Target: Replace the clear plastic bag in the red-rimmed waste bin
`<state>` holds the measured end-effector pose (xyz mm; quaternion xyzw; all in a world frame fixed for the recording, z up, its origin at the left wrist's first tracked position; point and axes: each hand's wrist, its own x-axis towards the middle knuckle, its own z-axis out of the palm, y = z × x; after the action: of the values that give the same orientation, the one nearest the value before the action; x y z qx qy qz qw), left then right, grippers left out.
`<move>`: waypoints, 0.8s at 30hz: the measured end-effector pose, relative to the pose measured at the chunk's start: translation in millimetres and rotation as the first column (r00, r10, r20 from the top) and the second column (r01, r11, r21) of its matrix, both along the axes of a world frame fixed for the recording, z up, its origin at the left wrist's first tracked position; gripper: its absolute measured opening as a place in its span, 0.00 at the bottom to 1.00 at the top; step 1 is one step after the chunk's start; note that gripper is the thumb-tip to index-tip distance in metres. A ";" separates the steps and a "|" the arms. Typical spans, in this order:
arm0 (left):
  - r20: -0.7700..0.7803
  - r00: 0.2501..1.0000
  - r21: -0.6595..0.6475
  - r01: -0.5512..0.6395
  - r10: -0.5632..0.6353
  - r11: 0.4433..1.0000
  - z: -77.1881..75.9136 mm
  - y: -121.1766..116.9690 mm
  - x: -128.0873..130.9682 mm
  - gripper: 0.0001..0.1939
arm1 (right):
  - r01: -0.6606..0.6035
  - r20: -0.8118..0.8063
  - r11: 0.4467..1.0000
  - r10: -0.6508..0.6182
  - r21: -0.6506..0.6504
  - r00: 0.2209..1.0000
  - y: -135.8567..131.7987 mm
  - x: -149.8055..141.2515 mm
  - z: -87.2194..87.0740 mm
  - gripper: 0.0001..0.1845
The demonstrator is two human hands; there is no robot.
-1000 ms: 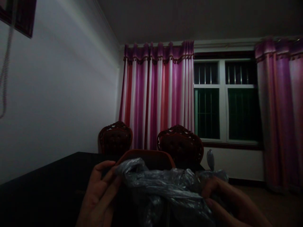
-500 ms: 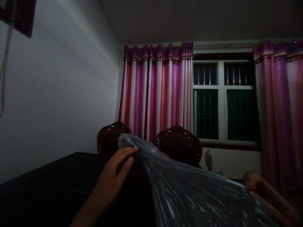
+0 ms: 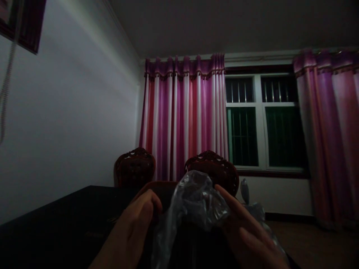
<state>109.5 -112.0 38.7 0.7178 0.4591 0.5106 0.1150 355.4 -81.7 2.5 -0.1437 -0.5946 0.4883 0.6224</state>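
Observation:
A crumpled clear plastic bag [image 3: 196, 203] hangs between my two hands at the bottom centre of the dim view. My left hand [image 3: 138, 220] is curled in a loose fist against the bag's left edge. My right hand [image 3: 246, 233] grips the bag's right side, with the index finger stretched toward the bunched top. Behind the bag shows the curved orange-red rim of a container [image 3: 153, 185], whose inside is hidden.
A dark table [image 3: 56, 228] fills the lower left. Two carved red chairs [image 3: 134, 168] [image 3: 221, 170] stand behind it, before pink striped curtains [image 3: 182, 119] and a barred window [image 3: 263, 119]. A white wall [image 3: 70, 119] runs along the left. A small fan [image 3: 245, 190] stands on the floor.
The bag was stretched wide half a second ago. Now both hands have come together and the plastic is bunched up between them, lower in the view.

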 end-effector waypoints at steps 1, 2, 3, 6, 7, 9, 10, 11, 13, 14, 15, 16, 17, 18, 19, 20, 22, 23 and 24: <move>-0.048 0.999 -0.007 0.000 0.000 1.000 -4.8 -7.7 1.6 0.19 | -0.058 0.009 0.998 0.058 -0.003 0.998 -1.4 -1.7 -1.3 0.32; -0.107 0.994 -0.009 -0.024 0.023 1.000 -9.2 -13.1 2.6 0.17 | -0.096 0.012 0.995 0.096 -0.010 0.995 -2.1 -2.8 -2.4 0.34; -0.159 0.985 -0.007 -0.068 0.066 0.998 -12.7 -16.3 2.8 0.16 | -0.108 0.011 0.994 0.108 -0.018 0.994 -2.0 -3.6 -3.3 0.35; -0.228 0.948 0.004 -0.229 0.224 0.973 -18.0 -17.5 -0.5 0.16 | -0.011 0.023 1.000 0.011 -0.024 1.000 0.3 -6.0 -4.4 0.38; -0.230 0.940 -0.002 -0.260 0.253 0.966 -18.2 -16.8 -2.9 0.15 | 0.048 0.033 0.999 -0.047 -0.024 0.998 1.0 -7.3 -4.3 0.39; -0.226 0.939 -0.034 -0.275 0.260 0.961 -17.2 -15.5 -9.0 0.14 | 0.154 0.052 0.988 -0.153 -0.023 0.987 1.7 -10.3 -3.8 0.40; -0.216 0.945 -0.060 -0.264 0.246 0.963 -16.4 -15.0 -12.5 0.15 | 0.192 0.049 0.981 -0.191 -0.028 0.980 1.8 -11.7 -3.5 0.39; -0.194 0.954 -0.086 -0.247 0.227 0.965 -15.7 -14.4 -16.2 0.15 | 0.218 0.039 0.975 -0.217 -0.035 0.975 2.0 -12.6 -3.2 0.37; -0.126 0.976 -0.131 -0.195 0.179 0.972 -14.5 -13.0 -23.9 0.15 | 0.263 0.014 0.964 -0.262 -0.048 0.965 3.7 -12.1 -3.5 0.33; -0.074 0.986 -0.152 -0.162 0.153 0.975 -14.2 -12.1 -27.6 0.15 | 0.297 0.016 0.953 -0.297 -0.051 0.955 5.7 -10.4 -4.2 0.31; -0.006 0.992 -0.175 -0.125 0.126 0.977 -14.1 -11.1 -30.9 0.15 | 0.340 0.033 0.939 -0.339 -0.048 0.940 8.4 -7.7 -5.4 0.31; 0.067 0.993 -0.200 -0.080 0.095 0.977 -14.1 -10.2 -33.7 0.15 | 0.381 0.060 0.924 -0.379 -0.036 0.924 11.7 -4.4 -7.1 0.31; 0.141 0.988 -0.225 -0.031 0.064 0.974 -14.4 -9.5 -36.0 0.16 | 0.413 0.082 0.911 -0.410 -0.012 0.908 15.3 -0.9 -9.2 0.31; 0.209 0.977 -0.250 0.019 0.035 0.968 -15.0 -9.0 -37.5 0.17 | 0.430 0.100 0.903 -0.429 0.015 0.898 18.8 2.5 -11.4 0.31; 0.262 0.965 -0.264 0.056 0.015 0.963 -15.9 -8.9 -38.4 0.18 | 0.430 0.124 0.902 -0.432 0.042 0.893 21.6 5.1 -13.4 0.30; 0.300 0.954 -0.271 0.083 0.002 0.959 -17.3 -9.0 -38.8 0.20 | 0.419 0.155 0.905 -0.425 0.070 0.892 23.4 6.5 -15.1 0.29; 0.356 0.935 -0.271 0.101 0.002 0.957 -21.5 -9.7 -38.9 0.21 | 0.373 0.248 0.921 -0.390 0.116 0.887 22.6 4.7 -16.5 0.26; 0.378 0.926 -0.269 0.101 0.008 0.958 -24.2 -10.0 -38.9 0.22 | 0.343 0.292 0.930 -0.367 0.134 0.883 20.2 1.5 -16.0 0.25; 0.396 0.918 -0.273 0.105 0.012 0.956 -27.1 -10.3 -38.9 0.23 | 0.316 0.325 0.938 -0.347 0.144 0.880 17.0 -2.8 -14.8 0.24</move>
<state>70.5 -122.2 11.6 0.5869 0.4789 0.5688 0.3203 352.6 -64.7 -12.4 -0.2995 -0.6815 0.3154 0.5884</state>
